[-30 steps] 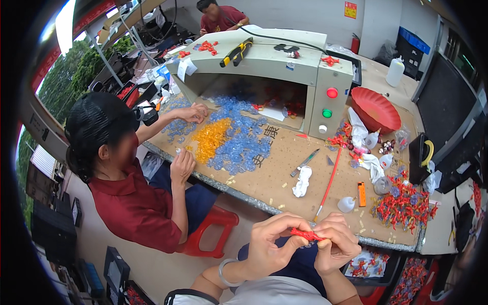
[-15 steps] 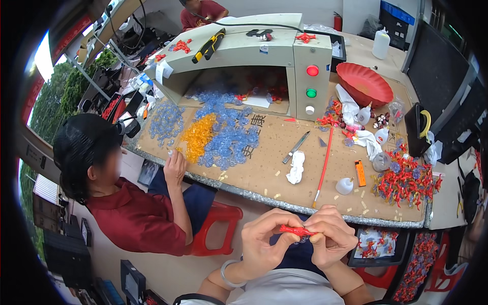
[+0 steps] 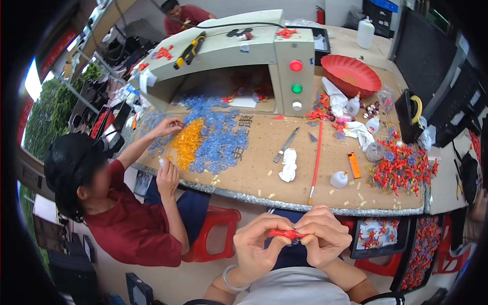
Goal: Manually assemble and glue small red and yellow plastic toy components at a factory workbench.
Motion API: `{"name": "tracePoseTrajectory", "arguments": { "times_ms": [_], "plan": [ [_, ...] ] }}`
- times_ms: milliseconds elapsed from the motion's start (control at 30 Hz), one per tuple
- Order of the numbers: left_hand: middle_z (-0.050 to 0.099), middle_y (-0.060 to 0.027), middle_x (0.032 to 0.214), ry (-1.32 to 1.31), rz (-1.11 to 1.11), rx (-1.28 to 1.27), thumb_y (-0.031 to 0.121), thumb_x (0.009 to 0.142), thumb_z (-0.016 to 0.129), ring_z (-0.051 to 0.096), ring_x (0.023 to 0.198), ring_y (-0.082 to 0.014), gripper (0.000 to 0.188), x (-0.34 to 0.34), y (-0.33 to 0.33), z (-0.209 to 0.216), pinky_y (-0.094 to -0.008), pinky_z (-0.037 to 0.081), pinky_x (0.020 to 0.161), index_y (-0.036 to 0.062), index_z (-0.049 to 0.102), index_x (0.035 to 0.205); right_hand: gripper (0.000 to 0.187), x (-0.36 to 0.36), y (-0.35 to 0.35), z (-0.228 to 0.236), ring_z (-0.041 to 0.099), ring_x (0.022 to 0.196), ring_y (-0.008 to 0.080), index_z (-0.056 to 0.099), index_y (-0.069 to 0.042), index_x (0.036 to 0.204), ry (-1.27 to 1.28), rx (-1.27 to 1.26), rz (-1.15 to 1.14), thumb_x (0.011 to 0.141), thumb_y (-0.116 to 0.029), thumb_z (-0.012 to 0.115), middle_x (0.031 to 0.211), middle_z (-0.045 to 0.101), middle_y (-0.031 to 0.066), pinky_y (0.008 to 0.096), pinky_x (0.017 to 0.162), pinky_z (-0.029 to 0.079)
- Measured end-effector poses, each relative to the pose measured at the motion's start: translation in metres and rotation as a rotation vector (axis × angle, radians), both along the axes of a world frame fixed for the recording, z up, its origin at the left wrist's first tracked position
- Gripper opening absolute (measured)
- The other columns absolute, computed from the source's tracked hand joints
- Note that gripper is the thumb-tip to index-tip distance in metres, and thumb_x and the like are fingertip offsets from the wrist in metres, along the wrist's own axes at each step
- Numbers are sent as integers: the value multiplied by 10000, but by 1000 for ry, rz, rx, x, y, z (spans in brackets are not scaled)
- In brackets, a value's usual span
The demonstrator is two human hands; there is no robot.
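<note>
Between both hands, just in front of the table's near edge, is a small red plastic figure (image 3: 286, 234). My left hand (image 3: 258, 245) pinches its left end between thumb and fingers. My right hand (image 3: 326, 238) grips the other end the same way. Something bluish and clear shows under the figure, mostly hidden by the fingers. Beyond my hands on the cardboard-covered table lie a red-handled brush (image 3: 316, 157), a crumpled white tissue (image 3: 288, 165), a small white squeeze bottle (image 3: 339, 179) and an orange lighter (image 3: 354, 165).
A pile of red figures (image 3: 401, 173) lies at the right, near a red basin (image 3: 351, 76). Blue clear pieces (image 3: 218, 142) and orange ones (image 3: 187, 145) spread before a grey machine (image 3: 294, 48). A co-worker (image 3: 132, 218) sits at left. Trays of figures (image 3: 377, 236) stand low right.
The view has shifted slightly, and both my hands still hold the red figure. The co-worker's other arm now reaches across to the orange pieces.
</note>
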State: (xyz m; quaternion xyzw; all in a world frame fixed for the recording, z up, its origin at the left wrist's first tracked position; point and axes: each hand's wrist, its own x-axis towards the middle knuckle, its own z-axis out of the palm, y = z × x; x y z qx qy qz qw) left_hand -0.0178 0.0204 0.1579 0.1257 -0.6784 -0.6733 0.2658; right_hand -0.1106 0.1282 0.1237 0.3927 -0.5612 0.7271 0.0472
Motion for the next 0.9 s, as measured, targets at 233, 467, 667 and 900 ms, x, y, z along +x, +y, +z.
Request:
{"name": "tracePoseTrajectory", "arguments": {
  "times_ms": [233,467,667,900],
  "plan": [
    [642,-141,870,-19,44,-18,-12,785,714,615,772,-164,139,-2,-5,-17,-262,514,682,-73,626,875,143,-2,-4,-7,646,741,223,708,-1,801,-23,21,-49,662,30,722,796,698,87,337,705,472],
    [612,-124,814,-44,154,-13,57,756,709,582,735,-155,165,-13,-4,-30,-243,464,668,-44,594,816,131,-4,-10,-20,644,769,231,702,-5,800,-60,26,-71,673,-13,734,824,692,87,353,729,469],
    [527,-86,850,-84,104,-27,149,826,706,512,794,-144,254,-11,-15,-49,-232,412,734,-33,533,865,112,-3,-20,-35,639,770,254,695,16,796,-73,-32,-114,690,6,729,834,684,113,391,721,472],
    [597,-115,793,-98,315,-22,52,835,626,524,695,-160,131,-12,-11,-59,-255,442,613,-57,616,906,79,-1,-29,-48,613,802,267,661,12,829,-108,-96,-91,754,0,680,862,650,113,404,755,457]
  ]
}}
